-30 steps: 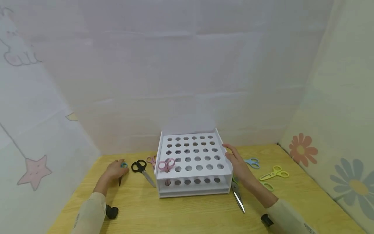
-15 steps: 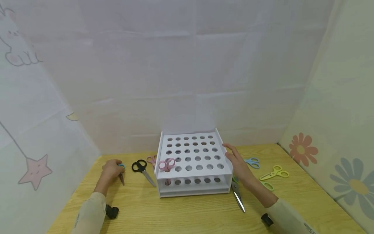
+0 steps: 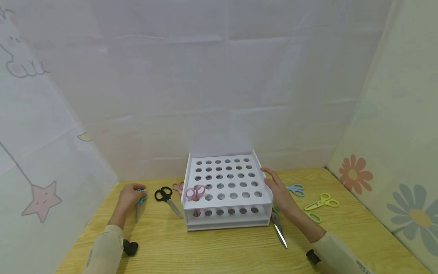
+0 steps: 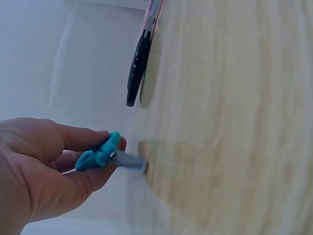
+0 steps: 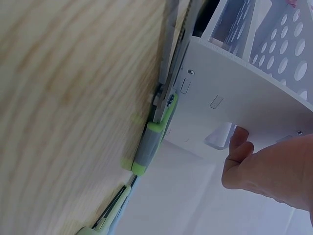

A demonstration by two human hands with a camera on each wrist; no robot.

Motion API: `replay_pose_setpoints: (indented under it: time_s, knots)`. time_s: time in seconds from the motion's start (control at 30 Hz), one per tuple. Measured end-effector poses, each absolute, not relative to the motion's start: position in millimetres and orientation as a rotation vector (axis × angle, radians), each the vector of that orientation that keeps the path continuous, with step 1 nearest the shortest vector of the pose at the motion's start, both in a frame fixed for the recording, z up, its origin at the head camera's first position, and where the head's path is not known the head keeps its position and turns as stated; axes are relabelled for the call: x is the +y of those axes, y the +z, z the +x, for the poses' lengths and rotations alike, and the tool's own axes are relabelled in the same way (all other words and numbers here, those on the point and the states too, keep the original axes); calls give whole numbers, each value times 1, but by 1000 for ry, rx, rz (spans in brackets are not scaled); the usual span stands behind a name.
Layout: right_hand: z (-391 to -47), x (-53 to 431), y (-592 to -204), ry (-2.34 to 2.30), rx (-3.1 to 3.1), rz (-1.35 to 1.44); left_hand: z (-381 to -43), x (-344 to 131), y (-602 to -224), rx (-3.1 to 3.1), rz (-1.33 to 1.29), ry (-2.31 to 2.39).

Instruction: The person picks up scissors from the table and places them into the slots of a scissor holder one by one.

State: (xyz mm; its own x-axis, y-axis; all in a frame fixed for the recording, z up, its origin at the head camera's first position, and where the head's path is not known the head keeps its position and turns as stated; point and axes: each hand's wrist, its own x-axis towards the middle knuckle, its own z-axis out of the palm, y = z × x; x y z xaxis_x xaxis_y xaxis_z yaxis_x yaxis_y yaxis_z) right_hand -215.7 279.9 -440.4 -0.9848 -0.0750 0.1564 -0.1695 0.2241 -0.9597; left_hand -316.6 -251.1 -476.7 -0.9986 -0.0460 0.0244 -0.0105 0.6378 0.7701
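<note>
My left hand point(image 3: 129, 197) pinches teal-handled scissors point(image 4: 100, 154) by the handles, between thumb and fingers. Their blades point(image 3: 138, 211) point down toward the table, with the tip at or just above the wood. To the right lie black-handled scissors point(image 3: 167, 199), beside pink scissors point(image 3: 176, 187) partly hidden by a white rack point(image 3: 226, 204) with rows of round holes. Other pink scissors point(image 3: 195, 193) stand upright in its front left hole. My right hand point(image 3: 282, 198) grips the rack's right side panel, fingers at the slot in it point(image 5: 218, 137).
Large green-and-grey-handled scissors point(image 5: 149, 144) lie along the rack's right side. Farther right are light blue scissors point(image 3: 296, 190), yellow scissors point(image 3: 323, 203) and lime scissors point(image 3: 313, 217). The wooden table point(image 3: 212, 253) meets patterned sheets point(image 3: 386, 125) at the back and sides.
My left hand has shifted slightly left and turned the teal scissors, so their handles and blades show more. The right hand and the rack have stayed in place.
</note>
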Motion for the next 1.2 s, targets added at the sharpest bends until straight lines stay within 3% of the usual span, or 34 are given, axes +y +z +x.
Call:
replay_pose_setpoints:
  time_s: [0.63,1.2]
  knots:
    - [-213,278,-436,1873,-2396,218,-302,-228,-427,-2674,-417,-1387]
    - [-216,277,-441,1872,-2394,218,-255,-181,-363,-2557,-681,-1330]
